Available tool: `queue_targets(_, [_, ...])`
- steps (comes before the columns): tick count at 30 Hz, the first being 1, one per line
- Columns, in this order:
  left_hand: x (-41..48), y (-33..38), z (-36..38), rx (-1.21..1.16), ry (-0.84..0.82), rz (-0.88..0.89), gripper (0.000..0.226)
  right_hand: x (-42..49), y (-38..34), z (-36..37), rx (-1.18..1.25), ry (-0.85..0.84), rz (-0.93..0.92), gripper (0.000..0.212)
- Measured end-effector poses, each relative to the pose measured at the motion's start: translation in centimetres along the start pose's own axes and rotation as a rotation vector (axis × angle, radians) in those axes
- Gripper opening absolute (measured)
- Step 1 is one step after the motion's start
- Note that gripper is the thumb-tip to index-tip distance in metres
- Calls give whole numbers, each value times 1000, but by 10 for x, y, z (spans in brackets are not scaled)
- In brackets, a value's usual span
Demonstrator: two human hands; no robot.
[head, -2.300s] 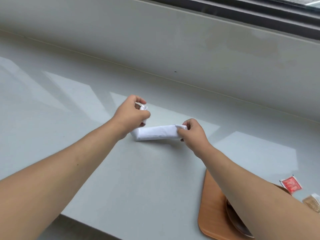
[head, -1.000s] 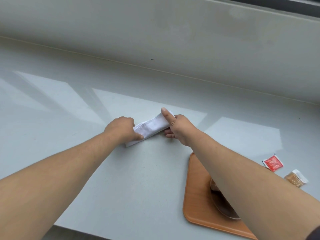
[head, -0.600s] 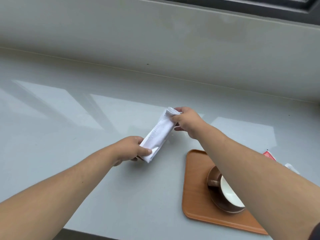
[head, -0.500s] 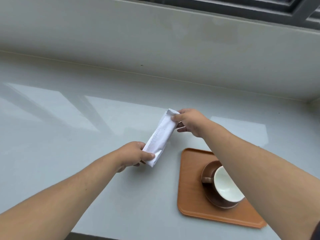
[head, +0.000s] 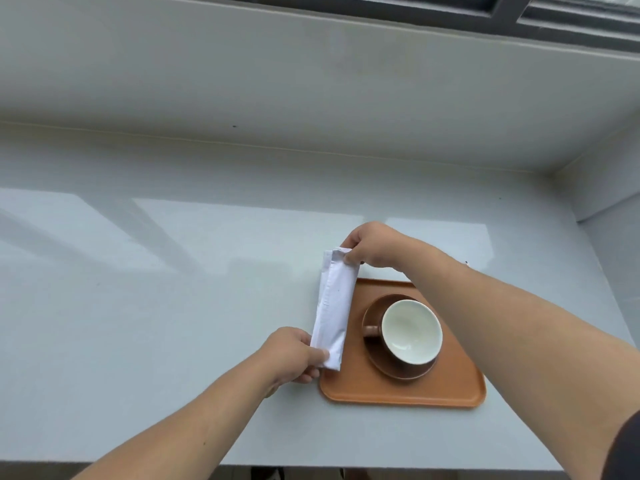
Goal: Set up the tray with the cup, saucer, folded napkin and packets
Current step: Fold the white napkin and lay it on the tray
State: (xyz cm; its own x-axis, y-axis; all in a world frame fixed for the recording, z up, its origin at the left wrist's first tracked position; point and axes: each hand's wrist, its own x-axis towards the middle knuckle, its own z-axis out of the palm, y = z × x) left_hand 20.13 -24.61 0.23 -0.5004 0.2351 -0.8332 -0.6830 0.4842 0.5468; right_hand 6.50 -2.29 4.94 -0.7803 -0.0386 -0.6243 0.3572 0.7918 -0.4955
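A white folded napkin [head: 333, 306] hangs lengthwise over the left edge of the orange tray [head: 401, 393]. My left hand [head: 292, 355] pinches its near end and my right hand [head: 372, 245] pinches its far end. On the tray stands a brown cup with a white inside [head: 410, 332] on a brown saucer [head: 377, 365], handle pointing left. My right forearm hides the counter to the right, and no packets are visible.
The pale grey counter [head: 156, 289] stretches left and ends at a near edge. A low wall [head: 311, 81] runs along the back and a side wall [head: 609, 202] closes the right corner.
Both hands carried the napkin right, from the bare counter to the tray's left edge, turning it lengthwise. The view shifted right, so the whole tray and cup show.
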Motion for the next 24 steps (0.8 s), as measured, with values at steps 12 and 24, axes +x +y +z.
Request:
queue_targets(12, [-12, -6, 34, 418, 78, -74, 38, -13, 10, 26, -415, 28, -187, 22])
queue_targets(24, [-5, 13, 54, 984, 217, 1, 43, -4, 18, 40, -501, 67, -255, 20])
